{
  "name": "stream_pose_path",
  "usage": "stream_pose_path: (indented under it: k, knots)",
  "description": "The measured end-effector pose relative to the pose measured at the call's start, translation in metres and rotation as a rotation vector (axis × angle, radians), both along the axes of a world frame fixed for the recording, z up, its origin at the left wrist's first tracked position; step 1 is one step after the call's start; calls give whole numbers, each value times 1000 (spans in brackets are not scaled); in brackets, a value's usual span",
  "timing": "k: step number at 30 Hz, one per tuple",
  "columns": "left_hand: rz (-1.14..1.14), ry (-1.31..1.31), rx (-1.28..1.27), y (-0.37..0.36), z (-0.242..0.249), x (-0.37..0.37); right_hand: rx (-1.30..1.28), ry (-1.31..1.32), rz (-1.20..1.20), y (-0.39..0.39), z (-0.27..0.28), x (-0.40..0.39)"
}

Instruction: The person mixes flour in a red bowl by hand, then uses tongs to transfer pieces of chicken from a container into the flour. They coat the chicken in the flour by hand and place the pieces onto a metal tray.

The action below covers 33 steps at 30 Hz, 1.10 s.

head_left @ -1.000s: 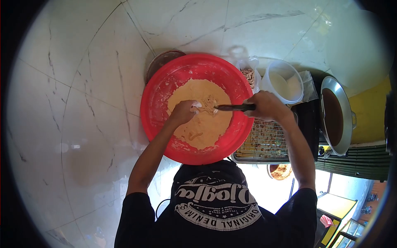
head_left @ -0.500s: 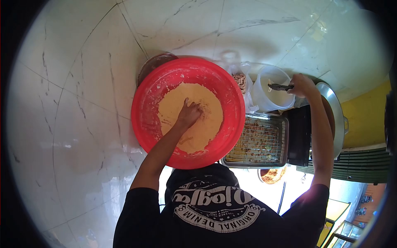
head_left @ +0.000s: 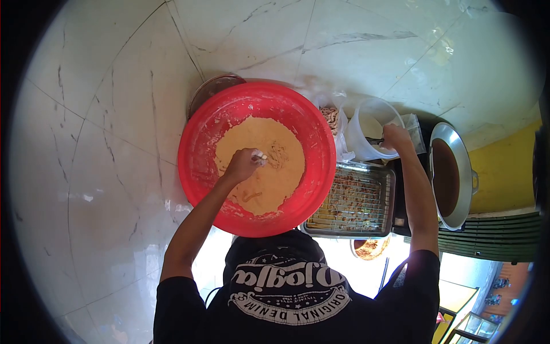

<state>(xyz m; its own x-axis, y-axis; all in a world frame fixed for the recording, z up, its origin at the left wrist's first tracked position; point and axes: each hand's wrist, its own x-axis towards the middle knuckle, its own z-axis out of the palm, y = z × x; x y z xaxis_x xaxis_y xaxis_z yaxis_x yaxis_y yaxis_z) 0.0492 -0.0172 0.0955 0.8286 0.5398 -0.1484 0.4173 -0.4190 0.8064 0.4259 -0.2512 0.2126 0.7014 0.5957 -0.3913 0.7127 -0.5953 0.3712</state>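
A big red basin [head_left: 192, 155] holds pale yellow flour [head_left: 275, 189]. Over the flour is my left hand [head_left: 244, 164], its fingers drawn together and the tips coated white. Whether something small sits between them I cannot make out. Loose floured strips [head_left: 278, 155] lie in the flour beside those fingertips. On the other side, my right hand [head_left: 396, 139] grips dark tongs [head_left: 375, 140] at the mouth of a white plastic tub [head_left: 356, 129], which contains a pale liquid. The tips of the tongs are hard to see inside the tub.
A clear bag of pale strips [head_left: 330, 117] stands between basin and tub. Below it is a metal tray with a wire rack [head_left: 355, 200] and crumbs. At the right sits a wide metal pan [head_left: 450, 178] of brown oil. A tiled wall [head_left: 126, 114] rises behind.
My right hand has moved left and down, bringing the tongs lower over the tub. My left hand has shifted left and its fingers have come together.
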Motion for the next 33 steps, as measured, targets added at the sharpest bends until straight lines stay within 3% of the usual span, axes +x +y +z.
stream_pose_path:
  k: [9,11,13,16,18,22,24,25,29,33]
  knots:
    - [34,-73,-237,20,-6,-38,101,16,-5,-12,7,5]
    - [36,-78,-262,22,-7,-43,260,139,-51,-18,22,13]
    - [-8,-75,-272,23,-6,-47,395,45,18,-26,47,8]
    - [10,-91,-256,26,-14,-51,247,217,-147,-23,115,1]
    - [11,-90,-253,25,-14,-51,483,165,-133,-31,129,-3]
    - [11,-105,-249,27,-20,-53,508,103,-188,-40,109,-2]
    - [0,-84,-228,26,-22,-54,471,56,-70,-41,91,-5]
    - [2,-71,-201,27,-22,-54,341,184,-140,-34,98,-10]
    - [0,-105,-211,29,-22,-55,396,149,-162,-39,85,-6]
    - [8,-70,-189,28,-17,-57,387,309,-256,-37,90,-11]
